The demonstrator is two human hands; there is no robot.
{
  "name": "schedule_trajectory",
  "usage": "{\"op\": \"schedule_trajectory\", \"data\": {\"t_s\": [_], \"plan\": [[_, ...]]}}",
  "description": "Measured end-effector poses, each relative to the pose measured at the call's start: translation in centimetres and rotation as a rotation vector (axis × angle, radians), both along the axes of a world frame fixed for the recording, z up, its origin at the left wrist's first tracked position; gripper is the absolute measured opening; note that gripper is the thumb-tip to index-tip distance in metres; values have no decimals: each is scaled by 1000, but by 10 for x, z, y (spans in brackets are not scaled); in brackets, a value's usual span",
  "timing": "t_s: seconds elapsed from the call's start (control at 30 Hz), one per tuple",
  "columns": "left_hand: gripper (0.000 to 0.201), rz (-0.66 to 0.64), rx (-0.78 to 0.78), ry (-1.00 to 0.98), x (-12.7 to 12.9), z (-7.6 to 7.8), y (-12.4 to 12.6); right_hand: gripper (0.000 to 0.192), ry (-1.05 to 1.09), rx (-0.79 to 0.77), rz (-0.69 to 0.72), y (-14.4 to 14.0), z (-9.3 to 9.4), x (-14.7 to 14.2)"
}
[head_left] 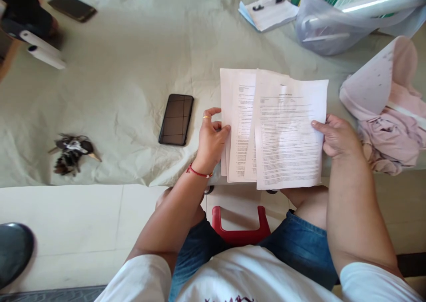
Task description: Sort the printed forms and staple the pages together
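Several printed paper sheets (289, 138) are fanned out between my two hands, over the table's near edge. My left hand (213, 135), with a ring and a red bracelet, pinches the left edge of the rear sheets (240, 160). Thumb on top, my right hand (336, 135) grips the right edge of the front sheet; its other fingers are partly hidden behind the paper. Left of my left hand, a dark smartphone (176, 119) lies flat on the table.
A cloth-covered table (133, 62) carries a bunch of keys (73, 153), another phone (72, 7), a notepad with a pen (269, 11), a translucent plastic basket (326, 40) and crumpled pink fabric (392, 133). A red stool (241, 235) is beneath me.
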State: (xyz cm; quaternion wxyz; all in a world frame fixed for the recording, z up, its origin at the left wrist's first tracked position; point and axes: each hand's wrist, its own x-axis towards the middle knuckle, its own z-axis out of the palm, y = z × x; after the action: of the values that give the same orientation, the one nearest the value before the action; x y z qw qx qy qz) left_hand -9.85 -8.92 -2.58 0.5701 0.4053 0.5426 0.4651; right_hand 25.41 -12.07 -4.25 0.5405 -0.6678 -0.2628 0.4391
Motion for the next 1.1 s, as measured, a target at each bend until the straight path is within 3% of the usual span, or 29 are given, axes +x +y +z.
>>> {"op": "schedule_trajectory", "data": {"t_s": [0.13, 0.3, 0.5, 0.7, 0.87, 1.1], "plan": [[40, -2, -6, 68, 0, 1, 3, 64, 15, -26, 43, 2, 5, -10], [64, 69, 42, 76, -2, -6, 5, 58, 25, -64, 71, 6, 8, -21], [23, -3, 107, 220, -7, -14, 7, 73, 28, -26, 86, 7, 6, -26], [4, -77, 16, 84, -5, -6, 4, 70, 31, 53, 59, 7, 2, -27], [38, -209, -53, -66, -4, 5, -3, 59, -4, 129, 11, 11, -5, -23], [18, -170, 0, 199, -1, 5, 0, 59, -53, 140, 33, 11, -9, -19]]}}
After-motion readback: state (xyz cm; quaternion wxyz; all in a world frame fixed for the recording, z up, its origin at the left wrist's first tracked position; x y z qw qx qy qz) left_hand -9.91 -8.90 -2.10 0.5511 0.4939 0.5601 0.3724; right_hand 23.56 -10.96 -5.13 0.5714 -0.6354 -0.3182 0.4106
